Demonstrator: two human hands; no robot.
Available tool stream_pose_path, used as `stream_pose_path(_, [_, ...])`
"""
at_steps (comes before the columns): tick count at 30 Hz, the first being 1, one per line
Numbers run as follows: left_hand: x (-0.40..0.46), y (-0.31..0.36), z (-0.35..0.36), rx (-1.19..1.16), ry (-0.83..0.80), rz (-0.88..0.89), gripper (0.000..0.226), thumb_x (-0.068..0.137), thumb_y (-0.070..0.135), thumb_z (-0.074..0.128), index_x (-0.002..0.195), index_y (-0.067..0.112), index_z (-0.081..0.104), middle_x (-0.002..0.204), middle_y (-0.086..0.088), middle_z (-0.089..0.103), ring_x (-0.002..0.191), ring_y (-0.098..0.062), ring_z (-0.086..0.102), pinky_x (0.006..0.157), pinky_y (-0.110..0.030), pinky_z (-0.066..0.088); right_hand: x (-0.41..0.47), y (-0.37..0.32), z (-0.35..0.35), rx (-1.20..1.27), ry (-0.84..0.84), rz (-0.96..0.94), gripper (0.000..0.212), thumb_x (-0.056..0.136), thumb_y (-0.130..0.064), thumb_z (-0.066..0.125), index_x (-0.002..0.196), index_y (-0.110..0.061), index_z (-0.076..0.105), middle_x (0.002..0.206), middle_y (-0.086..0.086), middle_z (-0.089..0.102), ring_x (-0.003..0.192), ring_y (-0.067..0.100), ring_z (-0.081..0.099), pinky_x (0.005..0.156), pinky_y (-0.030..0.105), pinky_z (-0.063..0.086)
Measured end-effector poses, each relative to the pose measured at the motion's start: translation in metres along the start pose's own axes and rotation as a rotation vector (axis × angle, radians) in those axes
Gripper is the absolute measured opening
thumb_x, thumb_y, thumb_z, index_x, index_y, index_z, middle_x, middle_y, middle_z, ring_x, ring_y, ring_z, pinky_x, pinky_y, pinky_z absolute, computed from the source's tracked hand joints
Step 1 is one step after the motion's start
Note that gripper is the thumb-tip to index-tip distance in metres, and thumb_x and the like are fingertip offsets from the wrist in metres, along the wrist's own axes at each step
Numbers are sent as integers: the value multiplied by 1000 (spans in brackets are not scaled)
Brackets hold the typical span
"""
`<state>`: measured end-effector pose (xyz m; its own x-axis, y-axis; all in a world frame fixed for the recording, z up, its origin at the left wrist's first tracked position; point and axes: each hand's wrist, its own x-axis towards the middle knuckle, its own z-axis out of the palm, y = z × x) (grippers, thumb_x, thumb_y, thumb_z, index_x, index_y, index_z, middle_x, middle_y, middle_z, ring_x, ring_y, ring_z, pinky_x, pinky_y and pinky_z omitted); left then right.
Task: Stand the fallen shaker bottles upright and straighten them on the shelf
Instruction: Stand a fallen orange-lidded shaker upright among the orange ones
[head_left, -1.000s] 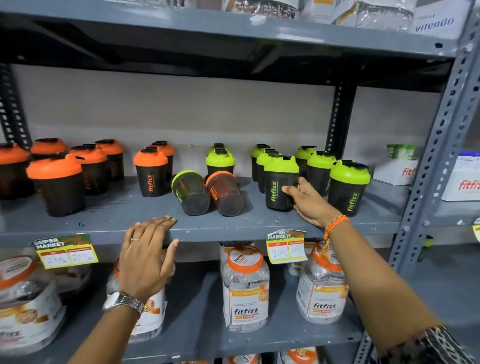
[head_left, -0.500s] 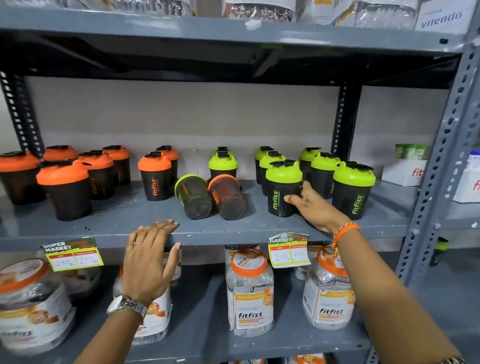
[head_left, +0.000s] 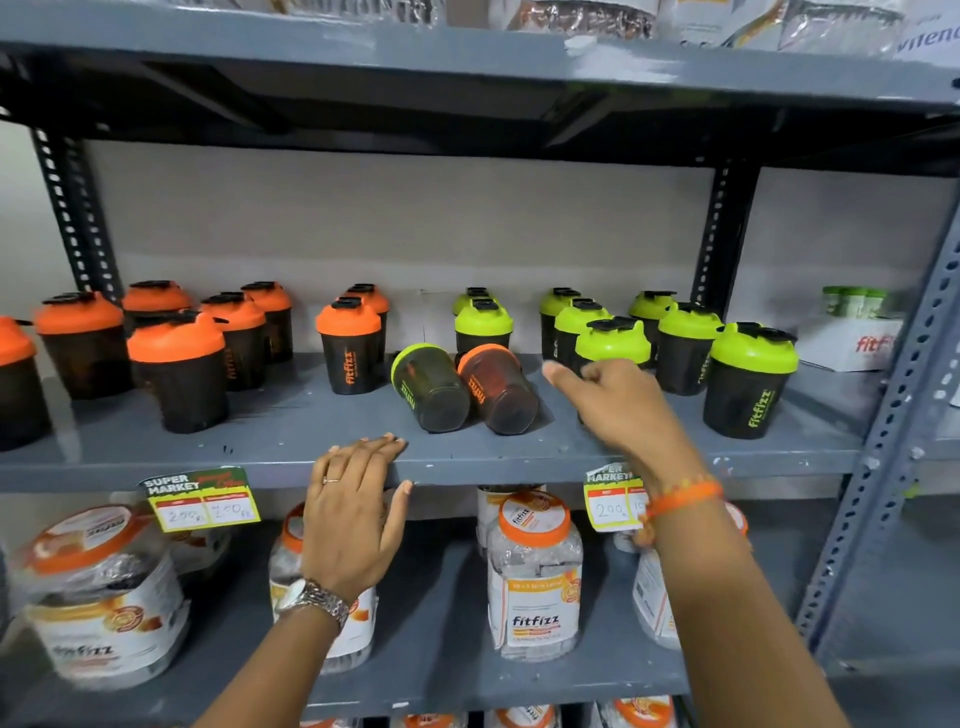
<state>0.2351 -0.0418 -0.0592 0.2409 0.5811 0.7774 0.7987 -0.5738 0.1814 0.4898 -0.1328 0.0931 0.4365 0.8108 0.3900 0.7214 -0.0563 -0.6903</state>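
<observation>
Two dark shaker bottles lie on their sides in the middle of the grey shelf (head_left: 260, 441), bases towards me: one with a green lid (head_left: 430, 388) and, touching its right side, one with an orange lid (head_left: 500, 391). Upright orange-lidded shakers (head_left: 351, 347) stand to the left, upright green-lidded shakers (head_left: 751, 378) to the right. My right hand (head_left: 618, 402) hovers in front of the front green-lidded shaker (head_left: 613, 340), hiding its body; its fingers reach left, close to the fallen orange-lidded bottle, and hold nothing. My left hand (head_left: 358, 501) rests flat on the shelf's front edge.
Price tags (head_left: 200, 499) hang from the shelf edge. Large clear jars with orange lids (head_left: 535, 571) fill the shelf below. A white box (head_left: 852, 343) sits at the far right, beyond the perforated upright post (head_left: 883, 447). Another loaded shelf runs overhead.
My right hand has come off the side of the front green-lidded shaker and moved left towards the fallen bottles. My left hand stays on the shelf edge. The view has moved closer.
</observation>
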Motion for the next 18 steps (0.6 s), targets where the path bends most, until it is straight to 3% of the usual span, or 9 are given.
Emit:
stream_pose_path(2, [0, 0, 0, 14, -3, 11, 42, 95, 38, 50, 134, 23, 58, 137, 4, 63, 124, -21, 55, 117, -37, 24, 16, -19, 11, 22, -69, 36, 57, 84, -65, 56, 58, -17, 42, 61, 3, 45, 62, 26, 44, 51, 33, 31])
stream_pose_path(3, [0, -1, 0, 26, -7, 16, 42, 96, 38, 49, 134, 23, 57, 137, 4, 63, 124, -21, 55, 117, -37, 24, 23, -26, 16, 25, -95, 52, 53, 84, -65, 56, 64, -16, 49, 67, 3, 48, 68, 28, 48, 52, 33, 31])
stream_pose_path(5, [-1, -2, 0, 54, -19, 25, 42, 97, 38, 48, 135, 22, 56, 138, 3, 62, 125, -21, 54, 117, -39, 25, 39, -34, 29, 18, -119, 73, 58, 86, -64, 55, 96, -7, 64, 97, 12, 63, 95, 33, 59, 68, 34, 41])
stream_pose_path(6, [-1, -3, 0, 67, -23, 29, 43, 98, 39, 47, 136, 22, 56, 138, 2, 61, 125, -22, 54, 117, -39, 26, 47, -35, 35, 7, -121, 90, 64, 86, -63, 55, 109, -4, 64, 112, 15, 65, 106, 35, 60, 75, 35, 42])
stream_pose_path(7, [-1, -3, 0, 78, -24, 31, 43, 98, 39, 46, 136, 22, 56, 139, 2, 61, 125, -22, 53, 117, -40, 26, 51, -38, 39, -13, -120, 104, 66, 86, -63, 55, 111, -3, 63, 120, 18, 66, 111, 37, 60, 80, 36, 44])
stream_pose_path(10, [-1, -4, 1, 96, -30, 37, 44, 99, 40, 45, 136, 21, 55, 139, 1, 61, 125, -23, 54, 116, -42, 28, 60, -40, 50, -16, -131, 154, 63, 79, -66, 58, 97, -6, 65, 114, 17, 71, 104, 37, 66, 85, 38, 53])
stream_pose_path(13, [-1, -4, 3, 78, -9, 38, 43, 98, 39, 46, 135, 20, 57, 138, 0, 62, 124, -24, 55, 116, -43, 29, 64, -40, 55, 83, -194, 220, 46, 78, -61, 64, 77, -16, 56, 103, 11, 73, 93, 29, 69, 88, 42, 57])
stream_pose_path(16, [-1, -5, 5, 79, 7, 42, 43, 98, 39, 45, 134, 19, 58, 137, -1, 62, 123, -25, 55, 115, -43, 29, 61, -39, 56, 192, -263, 299, 39, 82, -53, 69, 77, -18, 52, 82, 6, 68, 73, 22, 67, 79, 39, 58])
stream_pose_path(18, [-1, -5, 5, 78, 11, 39, 44, 98, 40, 43, 133, 19, 58, 137, -1, 63, 123, -26, 56, 115, -44, 30, 61, -37, 58, 211, -293, 333, 39, 81, -52, 71, 81, -18, 53, 80, 5, 67, 71, 19, 66, 68, 35, 59])
